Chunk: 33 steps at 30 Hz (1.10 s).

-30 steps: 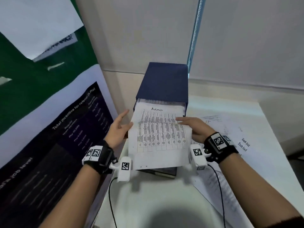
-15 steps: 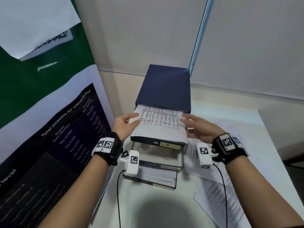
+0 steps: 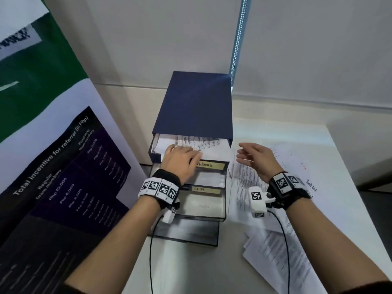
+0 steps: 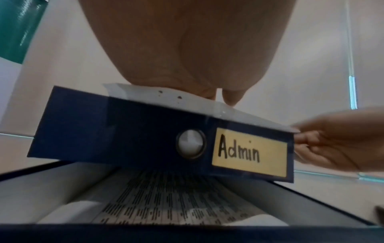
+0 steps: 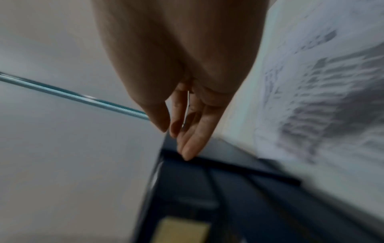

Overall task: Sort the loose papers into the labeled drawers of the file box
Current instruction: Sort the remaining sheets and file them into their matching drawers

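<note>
The dark blue file box [image 3: 195, 102] stands at the back of the white table. Its top drawer, labelled Admin [image 3: 209, 165], is pulled partly out with a printed sheet [image 3: 203, 143] lying in it. My left hand [image 3: 180, 160] lies flat on that sheet, fingers straight; the left wrist view shows the fingertips [image 4: 228, 93] on the sheet's edge [image 4: 166, 93] above the Admin drawer front [image 4: 124, 131]. My right hand [image 3: 254, 155] hovers just right of the drawer, fingers [image 5: 187, 131] straight and holding nothing. The HR drawer [image 3: 203, 202] sits further out below.
Loose printed papers [image 3: 275, 247] lie spread on the table [image 3: 191, 272] right of the box, some under my right wrist. A third drawer [image 3: 186, 232] sticks out lowest. A large poster board [image 3: 63, 166] leans close on the left. A wall is behind the box.
The sheet both hands held above the drawers now lies in the Admin drawer. My left hand has moved onto it; my right hand has let go and drawn off to the right.
</note>
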Each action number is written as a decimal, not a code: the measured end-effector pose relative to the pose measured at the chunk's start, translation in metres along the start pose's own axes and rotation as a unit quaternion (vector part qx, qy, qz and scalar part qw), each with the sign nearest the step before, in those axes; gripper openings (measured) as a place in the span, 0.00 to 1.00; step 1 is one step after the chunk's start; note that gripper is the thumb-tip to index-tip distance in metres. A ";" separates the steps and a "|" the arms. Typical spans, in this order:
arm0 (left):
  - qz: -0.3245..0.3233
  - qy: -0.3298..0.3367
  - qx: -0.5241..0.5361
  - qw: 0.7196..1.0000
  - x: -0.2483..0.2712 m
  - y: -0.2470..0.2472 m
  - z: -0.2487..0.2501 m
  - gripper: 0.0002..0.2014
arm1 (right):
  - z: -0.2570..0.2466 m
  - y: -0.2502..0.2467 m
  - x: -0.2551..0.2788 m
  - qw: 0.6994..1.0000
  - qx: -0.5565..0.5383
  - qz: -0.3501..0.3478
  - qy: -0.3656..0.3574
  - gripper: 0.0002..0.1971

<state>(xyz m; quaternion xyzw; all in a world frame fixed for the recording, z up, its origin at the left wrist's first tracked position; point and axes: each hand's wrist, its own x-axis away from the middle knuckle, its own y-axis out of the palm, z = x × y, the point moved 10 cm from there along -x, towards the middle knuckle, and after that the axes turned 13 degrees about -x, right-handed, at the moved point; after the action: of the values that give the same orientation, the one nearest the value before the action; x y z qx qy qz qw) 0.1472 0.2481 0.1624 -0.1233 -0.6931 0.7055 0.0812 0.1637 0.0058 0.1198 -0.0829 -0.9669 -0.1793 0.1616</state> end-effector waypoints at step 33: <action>0.012 -0.089 0.595 0.799 0.036 -0.007 0.121 0.30 | -0.079 -0.113 0.127 0.976 0.167 -0.076 -0.116 0.25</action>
<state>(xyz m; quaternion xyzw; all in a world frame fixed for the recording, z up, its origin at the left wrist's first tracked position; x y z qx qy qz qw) 0.0775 0.1423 0.1687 0.0039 -0.1396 0.9879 0.0682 0.0423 -0.1151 0.1968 -0.0009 -0.9988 -0.0168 0.0461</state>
